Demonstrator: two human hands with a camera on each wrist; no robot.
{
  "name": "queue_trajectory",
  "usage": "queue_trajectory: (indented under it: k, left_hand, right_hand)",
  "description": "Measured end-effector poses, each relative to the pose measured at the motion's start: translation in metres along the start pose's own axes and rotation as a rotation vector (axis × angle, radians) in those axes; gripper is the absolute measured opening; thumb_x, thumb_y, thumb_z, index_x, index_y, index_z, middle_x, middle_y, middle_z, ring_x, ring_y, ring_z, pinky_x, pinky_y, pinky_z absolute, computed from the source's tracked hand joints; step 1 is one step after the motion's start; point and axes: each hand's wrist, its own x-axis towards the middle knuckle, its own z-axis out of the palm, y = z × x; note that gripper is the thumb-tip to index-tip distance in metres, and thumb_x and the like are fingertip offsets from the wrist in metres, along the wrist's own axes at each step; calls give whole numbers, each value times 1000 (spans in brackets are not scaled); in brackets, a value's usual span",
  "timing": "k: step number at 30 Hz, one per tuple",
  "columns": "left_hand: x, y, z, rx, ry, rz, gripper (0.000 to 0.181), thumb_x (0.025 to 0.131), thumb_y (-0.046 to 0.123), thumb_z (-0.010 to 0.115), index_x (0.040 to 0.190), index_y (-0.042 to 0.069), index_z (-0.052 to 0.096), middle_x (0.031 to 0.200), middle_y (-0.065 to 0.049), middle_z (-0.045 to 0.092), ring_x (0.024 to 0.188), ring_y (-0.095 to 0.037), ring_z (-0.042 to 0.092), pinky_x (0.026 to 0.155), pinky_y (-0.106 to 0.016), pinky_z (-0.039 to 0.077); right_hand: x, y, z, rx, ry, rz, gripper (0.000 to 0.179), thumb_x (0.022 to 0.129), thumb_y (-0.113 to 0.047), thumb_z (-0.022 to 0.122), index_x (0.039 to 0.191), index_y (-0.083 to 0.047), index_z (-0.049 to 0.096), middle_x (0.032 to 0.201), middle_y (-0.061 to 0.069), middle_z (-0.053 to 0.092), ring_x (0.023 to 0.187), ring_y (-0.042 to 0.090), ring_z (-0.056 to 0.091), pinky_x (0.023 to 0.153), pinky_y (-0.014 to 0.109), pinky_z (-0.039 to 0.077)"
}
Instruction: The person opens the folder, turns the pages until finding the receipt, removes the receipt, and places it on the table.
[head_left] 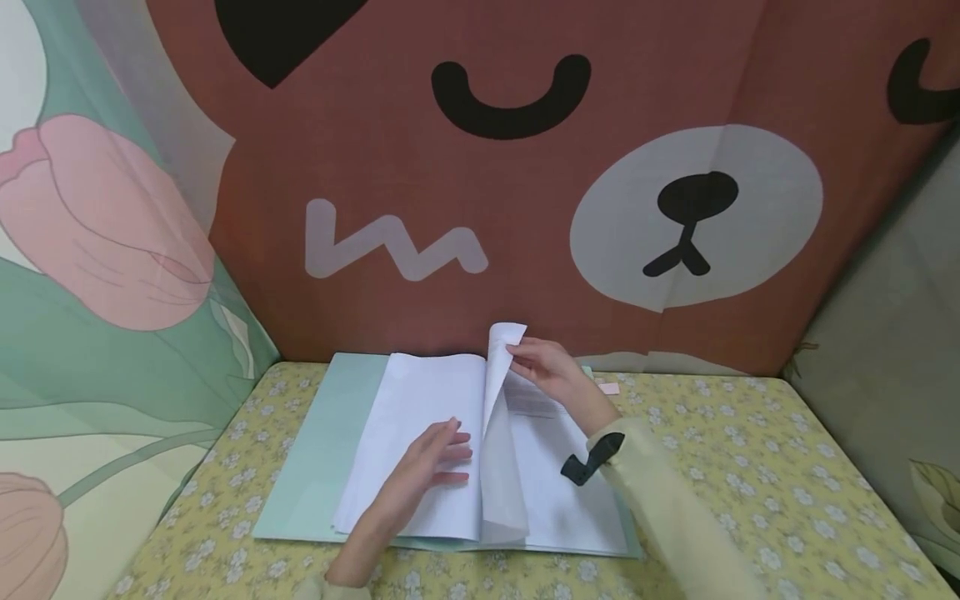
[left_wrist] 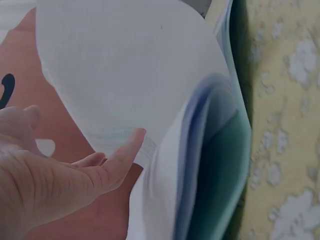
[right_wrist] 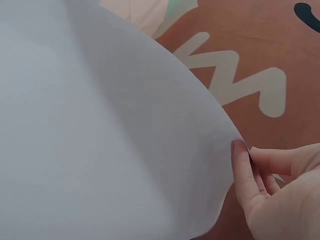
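While the right hand (head_left: pixel 557 373) pinched the raised page (head_left: pixel 499 475) near its far end, the rest of that sheet ran from the grip back toward the person and a little leftward, its long axis roughly following the middle of the open, pale-green folder (head_left: pixel 307 471). The right hand was the nearer to the sheet's free edge, and the only one whose grip held anything. The left hand (head_left: pixel 422 471), its grip slack and fingers spread, was poised over the left-hand pages (head_left: pixel 431 387); I could not tell whether it touched paper. The page stood curled between the two hands, with the right-hand pages (head_left: pixel 573 518) lying flat beside it, printed lines showing near their far end. All this lay on the counter (head_left: pixel 787 467), under a yellow, flowered cover, with a pink slip (head_left: pixel 610 388) near the folder's far right corner. Behind rose a brown hanging (head_left: pixel 390 142) with an animal's face; a green hanging (head_left: pixel 135 375) closed the left side.
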Motion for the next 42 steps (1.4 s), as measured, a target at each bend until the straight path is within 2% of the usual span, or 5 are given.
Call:
queue_trajectory:
  k: [8,14,21,29,42]
  left_hand:
    - [-5,16,11,80,62,-49,83,103,59,54,152,-5,40,145,-22,53,128,-38,56,91,-45,58]
    - [-5,16,13,132,99,-71,66,103,37,62,151,-4,43,140,-22,58,113,-27,64,84,-40,58]
    - [-10,10,8,245,140,54,50,97,6,58,143,-10,49,126,-24,65,109,-32,66,92,-49,56]
    - [-7,1,-19,414,207,-5,66,99,4,56,154,-18,26,160,-36,27,150,-51,24,121,-62,23]
    - [-5,-24,-69,753,255,-91,59,97,-3,50,149,-21,30,152,-42,35,142,-57,34,115,-64,34]
  right_hand:
    - [5,12,13,-56,77,-12,48,102,9,54,148,13,42,113,10,64,91,13,66,81,22,60]
    - [9,22,20,-106,136,-26,44,99,9,60,142,12,52,127,17,61,103,19,64,98,31,56]
    - [9,29,20,-125,114,-34,9,98,10,62,105,6,60,103,14,65,88,19,69,91,36,60]
    - [6,21,-6,-293,138,-66,23,101,2,61,122,11,63,110,21,71,87,22,74,84,33,62]
    - [3,10,-68,-725,298,-176,23,102,-2,61,119,13,62,113,26,71,97,31,73,93,42,60]
